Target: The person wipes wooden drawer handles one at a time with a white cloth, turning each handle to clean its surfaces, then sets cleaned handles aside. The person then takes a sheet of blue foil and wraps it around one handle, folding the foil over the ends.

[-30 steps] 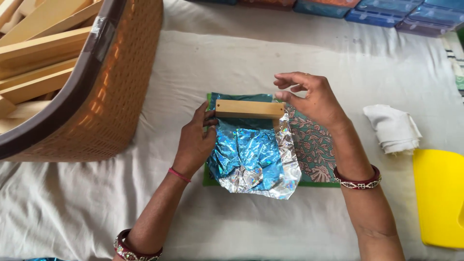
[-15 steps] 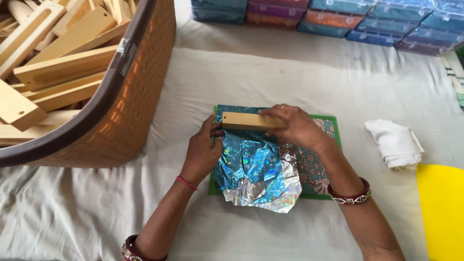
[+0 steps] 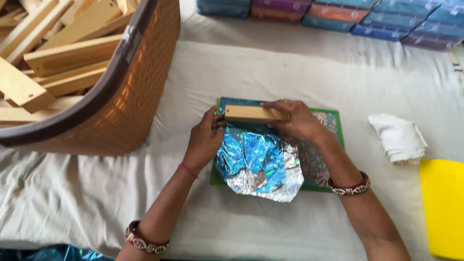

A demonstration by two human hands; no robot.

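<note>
A small wooden block point(image 3: 249, 114) lies across the top edge of a shiny blue foil sheet point(image 3: 258, 164). The foil rests crumpled on a green patterned mat point(image 3: 331, 121) on the white cloth. My right hand point(image 3: 297, 120) presses down on the block's right half, fingers spread over it. At the block's left end, my left hand point(image 3: 205, 140) grips the block's end and the foil's edge, fingers curled around them.
A large woven basket point(image 3: 140, 92) full of wooden blocks stands at the left. Flat coloured boxes point(image 3: 338, 12) line the far edge. A folded white cloth point(image 3: 398, 137) lies at the right, with a yellow board point(image 3: 442, 208) near the right corner.
The block has come down onto the foil's top edge, and my right hand has flattened over it. The view has shifted toward the basket.
</note>
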